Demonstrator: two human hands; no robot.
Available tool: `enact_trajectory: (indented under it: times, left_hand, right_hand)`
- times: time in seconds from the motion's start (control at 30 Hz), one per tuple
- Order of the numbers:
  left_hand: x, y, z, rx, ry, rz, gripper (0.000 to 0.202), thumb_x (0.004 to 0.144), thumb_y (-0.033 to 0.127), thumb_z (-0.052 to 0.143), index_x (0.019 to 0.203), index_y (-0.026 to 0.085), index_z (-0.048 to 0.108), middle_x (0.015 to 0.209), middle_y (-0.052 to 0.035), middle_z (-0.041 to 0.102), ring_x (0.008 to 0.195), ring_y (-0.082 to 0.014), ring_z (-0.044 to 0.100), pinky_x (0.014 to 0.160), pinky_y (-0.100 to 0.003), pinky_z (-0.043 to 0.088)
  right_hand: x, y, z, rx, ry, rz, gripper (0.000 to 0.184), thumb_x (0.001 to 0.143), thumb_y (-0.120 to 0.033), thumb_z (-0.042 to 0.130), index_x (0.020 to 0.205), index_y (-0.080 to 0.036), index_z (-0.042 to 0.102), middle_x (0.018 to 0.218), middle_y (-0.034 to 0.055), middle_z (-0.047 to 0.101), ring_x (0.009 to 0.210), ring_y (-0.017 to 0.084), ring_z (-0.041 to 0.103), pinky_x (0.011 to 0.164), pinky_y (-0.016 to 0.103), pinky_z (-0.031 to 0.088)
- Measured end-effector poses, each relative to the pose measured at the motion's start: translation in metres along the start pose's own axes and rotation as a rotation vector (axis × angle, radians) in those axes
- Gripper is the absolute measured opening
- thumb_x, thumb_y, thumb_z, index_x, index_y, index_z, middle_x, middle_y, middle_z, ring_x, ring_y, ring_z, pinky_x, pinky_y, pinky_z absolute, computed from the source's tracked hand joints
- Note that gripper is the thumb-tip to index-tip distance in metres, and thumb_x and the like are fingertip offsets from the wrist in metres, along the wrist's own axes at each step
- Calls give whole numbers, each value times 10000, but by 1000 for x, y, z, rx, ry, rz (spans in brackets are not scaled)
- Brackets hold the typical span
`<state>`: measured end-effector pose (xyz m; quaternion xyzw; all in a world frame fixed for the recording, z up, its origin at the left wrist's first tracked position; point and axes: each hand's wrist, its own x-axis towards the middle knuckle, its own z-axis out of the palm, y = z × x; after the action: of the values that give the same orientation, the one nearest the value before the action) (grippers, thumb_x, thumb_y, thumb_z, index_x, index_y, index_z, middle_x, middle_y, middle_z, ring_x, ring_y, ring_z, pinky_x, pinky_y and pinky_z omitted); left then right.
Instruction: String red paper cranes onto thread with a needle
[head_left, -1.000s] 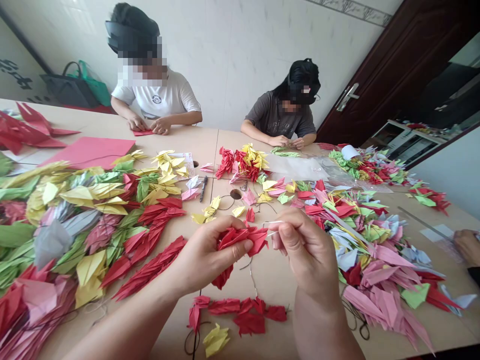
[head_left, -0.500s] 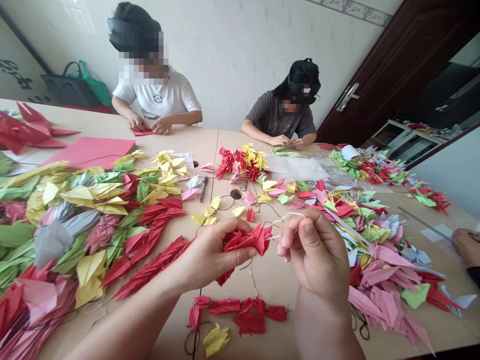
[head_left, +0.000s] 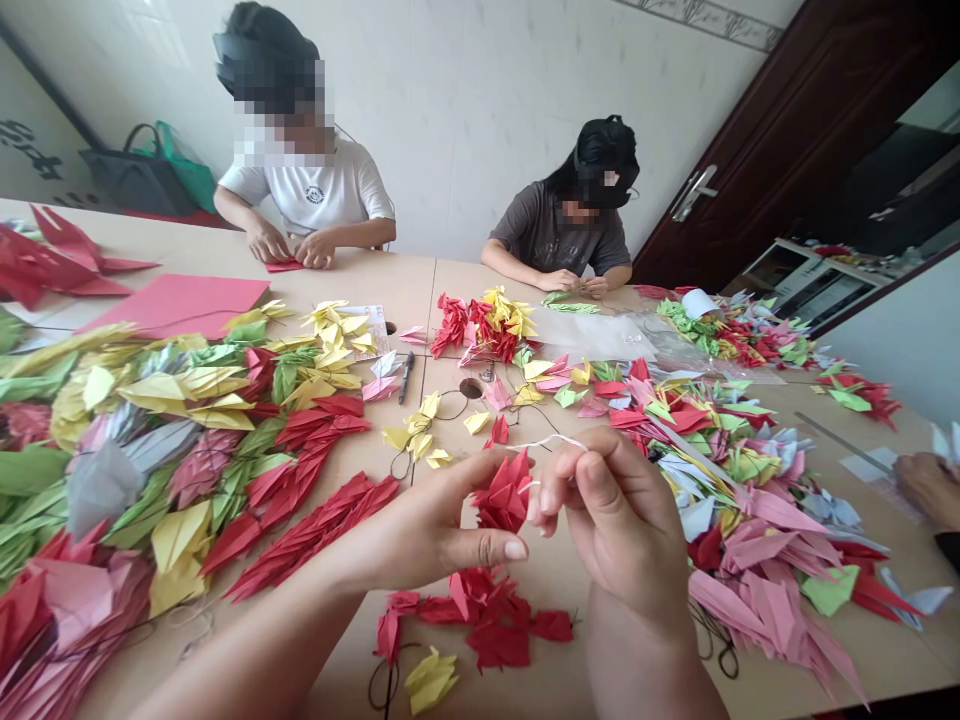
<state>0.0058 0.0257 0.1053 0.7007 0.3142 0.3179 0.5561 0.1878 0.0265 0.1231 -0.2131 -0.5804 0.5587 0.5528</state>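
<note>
My right hand (head_left: 619, 520) is closed, with finger and thumb pinching a white string (head_left: 555, 440) that loops over toward the left. On that string, just left of the right fingers, hangs a cluster of red folded paper pieces (head_left: 504, 495). My left hand (head_left: 442, 530) surrounds the cluster loosely, its thumb and fingers apart; the far fingers are partly hidden behind the paper. Below both hands, a strand of red folded paper pieces (head_left: 499, 645) lies on the table, beside a yellow folded piece (head_left: 431, 682).
Heaps of colourful folded paper cover the table (head_left: 330, 640) left and right, including a red bundle (head_left: 307, 535) and a pink bundle (head_left: 772, 590). A pen (head_left: 406, 378) lies farther back. Two people sit opposite; another person's hand (head_left: 928, 488) rests at the right edge.
My left thumb and fingers have spread away from the red paper pieces they were gripping. My right hand has shifted slightly left with the string, and red paper now hangs lower, by the strand.
</note>
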Motion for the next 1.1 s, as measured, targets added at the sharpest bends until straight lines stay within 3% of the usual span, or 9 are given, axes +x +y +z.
enact_trajectory:
  times: [0.23, 0.5, 0.7, 1.1]
  left_hand:
    - [4, 0, 3, 39, -17, -47, 213, 952, 384, 543, 919, 174, 554, 823, 12, 541, 745, -130, 478, 682, -263, 411]
    - [3, -5, 1, 103, -29, -117, 292, 922, 447, 565, 981, 162, 592, 783, 17, 502, 697, -129, 441, 619, -257, 374]
    - [1, -7, 0, 78, -55, -124, 327, 903, 483, 586, 954, 163, 544, 761, 45, 382, 674, -113, 343, 569, -244, 301]
    - [2, -1, -1, 47, -93, -207, 456, 830, 534, 665, 1098, 188, 537, 807, 30, 440, 714, -131, 394, 616, -245, 330]
  right_hand:
    - [0, 0, 1, 18, -2, -1, 188, 1013, -300, 499, 916, -218, 638, 716, -37, 642, 601, 74, 626, 557, 184, 531]
    - [2, -3, -3, 29, 79, -94, 207, 1012, -276, 499, 890, -199, 649, 674, -32, 618, 598, 79, 609, 522, 176, 516]
    - [6, -8, -4, 45, 182, -161, 211, 979, -299, 561, 840, -198, 684, 611, -40, 588, 527, 69, 589, 458, 144, 500]
    - [11, -15, -14, 5, 429, -298, 163, 896, -298, 689, 771, -194, 698, 557, -54, 533, 440, 59, 493, 378, 152, 419]
